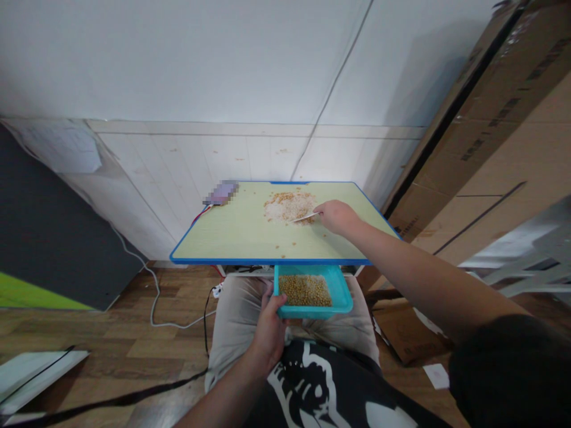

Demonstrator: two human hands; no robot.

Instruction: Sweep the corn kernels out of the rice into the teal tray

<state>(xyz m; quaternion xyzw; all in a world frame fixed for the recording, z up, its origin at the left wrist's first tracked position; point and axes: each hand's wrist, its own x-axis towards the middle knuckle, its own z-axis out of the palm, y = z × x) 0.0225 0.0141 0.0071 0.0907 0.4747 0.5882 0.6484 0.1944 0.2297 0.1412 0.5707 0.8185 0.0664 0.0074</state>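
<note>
My left hand (271,315) grips the left side of a turquoise plastic tray (342,291), thumb over its rim. The tray sits above my lap, just under the table's front edge, with yellow soybeans (306,290) and some white grains in it. On the table, my right hand (334,215) pinches a thin, pale, flat tool (306,217); its exact kind is unclear. The tool's far end touches the right front of a spread pile of white grains, which look like rice (288,209), with yellow beans mixed in along its edges.
The small yellow-topped table (223,241) has a blue rim and stands against a white wall. A blurred-out phone-like object (222,193) with a red cable lies at its back left. Stray beans dot the tabletop. Tall cardboard boxes (486,137) lean at right; a white cable (156,297) crosses the floor.
</note>
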